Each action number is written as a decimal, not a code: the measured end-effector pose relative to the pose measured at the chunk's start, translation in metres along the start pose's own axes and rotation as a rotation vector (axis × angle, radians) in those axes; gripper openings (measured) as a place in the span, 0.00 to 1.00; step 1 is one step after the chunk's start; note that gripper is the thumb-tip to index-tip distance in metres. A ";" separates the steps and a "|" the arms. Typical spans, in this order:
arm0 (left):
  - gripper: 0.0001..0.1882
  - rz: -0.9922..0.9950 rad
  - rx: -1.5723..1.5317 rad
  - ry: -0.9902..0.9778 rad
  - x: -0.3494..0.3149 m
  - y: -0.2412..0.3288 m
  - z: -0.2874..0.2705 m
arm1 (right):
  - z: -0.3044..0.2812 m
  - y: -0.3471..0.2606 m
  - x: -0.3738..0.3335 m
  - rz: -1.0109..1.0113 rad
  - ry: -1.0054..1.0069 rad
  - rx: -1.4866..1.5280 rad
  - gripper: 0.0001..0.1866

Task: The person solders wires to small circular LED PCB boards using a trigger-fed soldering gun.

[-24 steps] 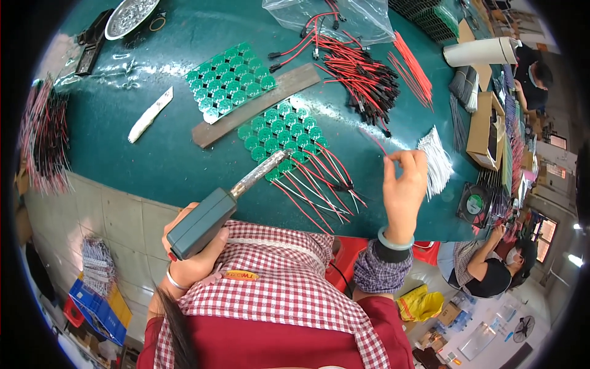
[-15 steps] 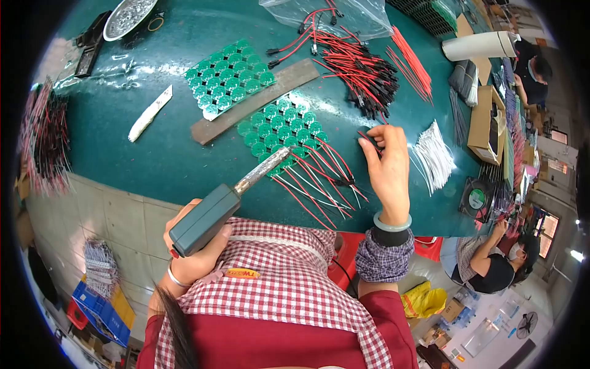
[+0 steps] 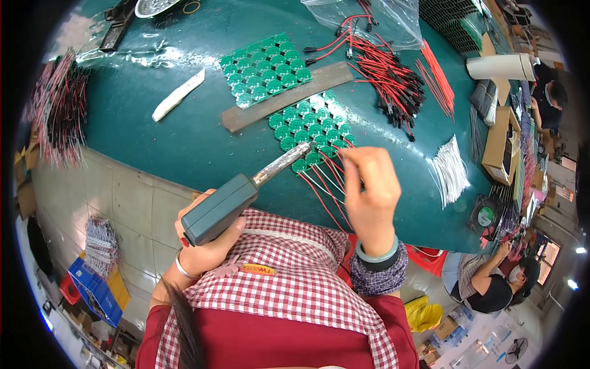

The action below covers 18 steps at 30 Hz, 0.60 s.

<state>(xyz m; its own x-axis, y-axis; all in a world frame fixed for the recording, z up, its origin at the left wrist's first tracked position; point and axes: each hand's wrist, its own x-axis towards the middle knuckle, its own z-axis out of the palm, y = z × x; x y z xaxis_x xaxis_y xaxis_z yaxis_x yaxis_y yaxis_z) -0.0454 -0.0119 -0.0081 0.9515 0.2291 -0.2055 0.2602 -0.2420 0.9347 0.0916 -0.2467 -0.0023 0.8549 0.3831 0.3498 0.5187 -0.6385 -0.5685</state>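
My left hand (image 3: 206,243) grips a grey-handled soldering iron (image 3: 243,192); its metal tip rests at the near edge of a green panel of round circuit boards (image 3: 310,126). My right hand (image 3: 369,194) pinches a thin wire beside that tip, over the red and white wires (image 3: 322,184) that trail from the panel toward me. A second green panel (image 3: 264,67) lies farther back, beyond a brown strip (image 3: 289,98).
A pile of red-and-black leads (image 3: 390,77) and a clear bag (image 3: 362,18) lie at the back right. White wire bundle (image 3: 448,169) at the right edge. White stick (image 3: 178,95) at the left. Wire bundles (image 3: 58,111) hang off the left. Another person (image 3: 485,286) sits lower right.
My right hand has come back left from the wire pile at the right, with a wire, to the near edge of the panel beside the iron tip. The iron has hardly moved.
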 end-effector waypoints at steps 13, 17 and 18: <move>0.14 0.026 0.021 -0.033 -0.005 0.005 -0.007 | 0.034 -0.010 -0.018 -0.068 -0.006 -0.017 0.13; 0.13 0.114 0.051 -0.037 -0.004 0.005 -0.007 | 0.035 -0.011 -0.019 -0.064 -0.001 -0.030 0.13; 0.13 0.129 0.039 -0.022 -0.004 0.006 -0.006 | 0.035 -0.011 -0.019 -0.065 -0.002 -0.028 0.13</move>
<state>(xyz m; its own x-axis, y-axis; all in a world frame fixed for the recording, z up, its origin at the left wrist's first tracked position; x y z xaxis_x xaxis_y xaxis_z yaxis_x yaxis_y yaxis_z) -0.0481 -0.0087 -0.0001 0.9807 0.1727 -0.0914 0.1414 -0.3043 0.9420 0.0699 -0.2237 -0.0291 0.8193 0.4256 0.3842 0.5730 -0.6305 -0.5235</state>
